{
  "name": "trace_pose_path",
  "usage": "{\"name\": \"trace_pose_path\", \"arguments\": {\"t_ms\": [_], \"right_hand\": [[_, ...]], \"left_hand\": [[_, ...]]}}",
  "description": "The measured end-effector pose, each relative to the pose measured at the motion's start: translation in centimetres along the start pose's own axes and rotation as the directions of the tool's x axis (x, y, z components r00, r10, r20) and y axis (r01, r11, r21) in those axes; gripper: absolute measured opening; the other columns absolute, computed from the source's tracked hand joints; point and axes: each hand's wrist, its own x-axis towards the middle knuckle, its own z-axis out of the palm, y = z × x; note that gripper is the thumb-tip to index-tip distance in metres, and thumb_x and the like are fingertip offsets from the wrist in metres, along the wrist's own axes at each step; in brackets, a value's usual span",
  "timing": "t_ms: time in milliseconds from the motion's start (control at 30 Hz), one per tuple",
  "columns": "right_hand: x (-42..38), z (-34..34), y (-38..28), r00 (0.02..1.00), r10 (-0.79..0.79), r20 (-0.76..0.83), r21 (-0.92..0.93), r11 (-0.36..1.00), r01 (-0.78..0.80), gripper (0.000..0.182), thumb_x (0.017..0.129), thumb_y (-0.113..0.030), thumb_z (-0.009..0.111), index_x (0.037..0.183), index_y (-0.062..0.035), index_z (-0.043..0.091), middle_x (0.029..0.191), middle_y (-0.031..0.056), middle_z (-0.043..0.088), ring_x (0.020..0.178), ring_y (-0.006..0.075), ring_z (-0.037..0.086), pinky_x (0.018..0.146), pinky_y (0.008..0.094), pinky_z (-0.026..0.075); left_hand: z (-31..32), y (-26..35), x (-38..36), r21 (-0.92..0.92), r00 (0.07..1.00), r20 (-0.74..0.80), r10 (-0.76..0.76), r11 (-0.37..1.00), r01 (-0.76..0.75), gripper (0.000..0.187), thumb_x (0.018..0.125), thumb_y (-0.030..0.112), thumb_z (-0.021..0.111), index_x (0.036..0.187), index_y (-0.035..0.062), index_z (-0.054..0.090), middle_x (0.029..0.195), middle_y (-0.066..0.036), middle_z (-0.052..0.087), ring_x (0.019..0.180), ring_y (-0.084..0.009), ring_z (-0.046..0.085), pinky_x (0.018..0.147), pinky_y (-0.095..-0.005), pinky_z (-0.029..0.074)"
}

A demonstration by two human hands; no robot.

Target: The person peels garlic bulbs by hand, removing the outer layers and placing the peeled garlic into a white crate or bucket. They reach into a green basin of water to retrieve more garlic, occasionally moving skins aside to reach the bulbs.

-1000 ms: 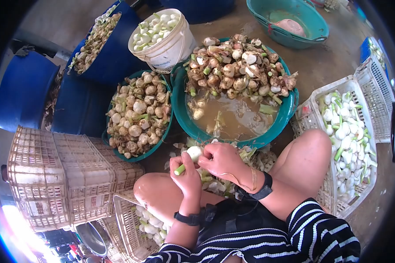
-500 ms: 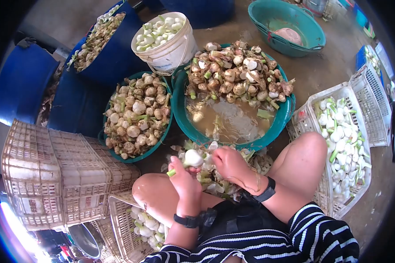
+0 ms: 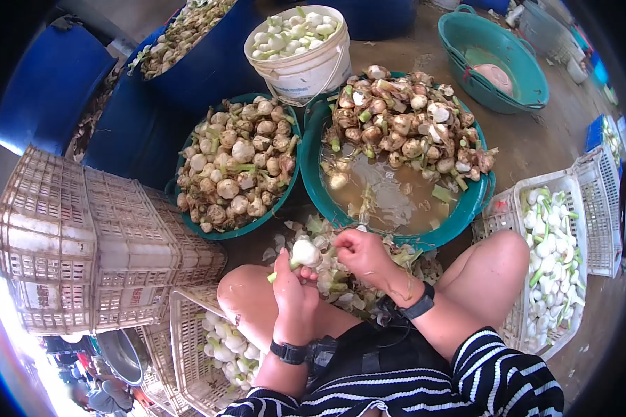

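My left hand [image 3: 293,295] is closed around a peeled white garlic bulb [image 3: 307,253], whose short green stem points to the lower left. Just right of the bulb, my right hand [image 3: 368,258] is curled with its fingers pinched together. A small pale, shiny tip [image 3: 361,228] shows above those fingers; I cannot tell what it belongs to. Beneath both hands lies a heap of peeled garlic skins [image 3: 337,278], between my knees. Beyond them stands a green tub [image 3: 314,182] of murky water with unpeeled muddy garlic [image 3: 403,128] piled at its far side.
Left of the water tub is another green tub [image 3: 295,174] full of unpeeled garlic. A white bucket [image 3: 295,76] of cleaned bulbs stands behind. Crates hold white garlic at right [image 3: 572,330] and lower left [image 3: 188,347]. Stacked crates [image 3: 55,243] and blue barrels [image 3: 49,90] line the left.
The view has turned a little to the left, so the tubs and crates sit farther right. My right hand is slightly farther from the garlic bulb, which my left hand still holds.
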Motion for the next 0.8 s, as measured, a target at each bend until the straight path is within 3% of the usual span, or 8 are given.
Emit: {"name": "trace_pose_path", "arguments": {"t_ms": [100, 167, 267, 400, 567, 633, 767, 800], "right_hand": [[-0.4, 0.1, -1.5, 0.993, 0.077, -0.088, 0.191, 0.980, -0.059, 0.014, 0.078, -0.004, 0.060, 0.090, 0.0031, 0.060, 0.074, 0.0012, 0.061, 0.064, 0.0039, 0.052, 0.056, 0.0206, 0.044], [-0.5, 0.3, -3.8, 0.995, 0.032, -0.098, 0.213, 0.977, -0.011, 0.014, 0.076, -0.007, 0.060, 0.088, 0.0008, 0.062, 0.073, 0.0128, 0.061, 0.060, 0.0209, 0.058, 0.057, 0.0286, 0.047], [0.3, 0.4, -4.7, 0.894, -0.421, -0.155, -0.222, 0.896, 0.384, 0.010, 0.075, -0.006, 0.059, 0.084, -0.0017, 0.062, 0.075, 0.0137, 0.060, 0.068, 0.0307, 0.058, 0.062, 0.0362, 0.048], [1.4, -0.6, 0.9, 0.999, -0.037, -0.005, -0.475, 0.879, 0.030, 0.019, 0.076, -0.003, 0.051, 0.091, -0.0035, 0.062, 0.082, 0.0140, 0.061, 0.075, 0.0320, 0.058, 0.067, 0.0383, 0.047], [2.3, 2.4, -4.3, 0.989, -0.123, 0.081, 0.024, 0.992, 0.121, 0.022, 0.078, -0.006, 0.054, 0.098, -0.0047, 0.062, 0.093, 0.0144, 0.060, 0.081, 0.0294, 0.059, 0.069, 0.0345, 0.049], [3.5, 4.5, -7.1, 0.849, -0.519, 0.097, -0.053, 0.849, 0.526, 0.020, 0.078, -0.008, 0.059, 0.097, -0.0020, 0.063, 0.088, 0.0136, 0.062, 0.076, 0.0262, 0.061, 0.067, 0.0317, 0.050], [5.1, 5.1, -5.5, 0.878, -0.464, 0.120, -0.132, 0.869, 0.477, 0.013, 0.075, -0.008, 0.062, 0.086, -0.0005, 0.064, 0.084, 0.0147, 0.063, 0.070, 0.0244, 0.061, 0.064, 0.0305, 0.050], [5.7, 5.0, -4.7, 0.984, -0.171, 0.058, -0.013, 0.985, 0.172, 0.010, 0.075, -0.006, 0.060, 0.083, -0.0002, 0.064, 0.081, 0.0146, 0.062, 0.067, 0.0214, 0.061, 0.063, 0.0278, 0.049]], "left_hand": [[0.5, -0.1, 0.5, -0.017, 0.997, -0.054, 0.051, 0.998, -0.052, 0.020, 0.090, 0.029, 0.048, 0.090, 0.0091, 0.046, 0.060, 0.000, 0.047, 0.050, -0.0093, 0.043, 0.048, -0.0249, 0.038], [1.1, -0.6, 0.5, -0.011, 0.997, -0.055, 0.057, 0.998, -0.057, 0.021, 0.090, 0.029, 0.049, 0.089, 0.0084, 0.047, 0.060, -0.001, 0.048, 0.050, -0.0093, 0.042, 0.047, -0.0247, 0.037], [2.2, 0.0, 0.0, -0.054, 0.998, -0.051, 0.031, 0.998, -0.034, 0.023, 0.089, 0.030, 0.050, 0.085, 0.0073, 0.050, 0.060, 0.000, 0.049, 0.049, -0.0091, 0.041, 0.047, -0.0238, 0.036], [0.7, 2.5, 0.3, -0.234, 0.999, -0.017, -0.050, 0.971, 0.045, 0.024, 0.089, 0.029, 0.052, 0.078, 0.0076, 0.052, 0.056, 0.004, 0.044, 0.046, -0.0071, 0.037, 0.046, -0.0219, 0.033], [-0.4, 5.3, -0.8, -0.139, 0.952, -0.155, 0.263, 0.949, -0.284, 0.023, 0.088, 0.029, 0.052, 0.076, 0.0095, 0.050, 0.055, 0.004, 0.041, 0.050, -0.0073, 0.038, 0.049, -0.0233, 0.034], [-0.4, 6.0, -1.2, -0.107, 0.966, -0.084, 0.244, 0.962, -0.252, 0.023, 0.088, 0.029, 0.052, 0.077, 0.0093, 0.050, 0.056, 0.003, 0.041, 0.050, -0.0083, 0.039, 0.049, -0.0240, 0.035], [-0.5, 7.2, -0.5, -0.309, 0.994, -0.081, 0.074, 0.946, -0.096, 0.014, 0.088, 0.017, 0.047, 0.080, 0.0070, 0.051, 0.058, 0.004, 0.045, 0.045, -0.0040, 0.038, 0.040, -0.0182, 0.034], [0.0, 7.4, -0.8, -0.344, 0.995, -0.078, 0.058, 0.935, -0.082, 0.013, 0.088, 0.017, 0.046, 0.082, 0.0073, 0.051, 0.059, 0.004, 0.046, 0.043, -0.0038, 0.036, 0.038, -0.0175, 0.034]]}}
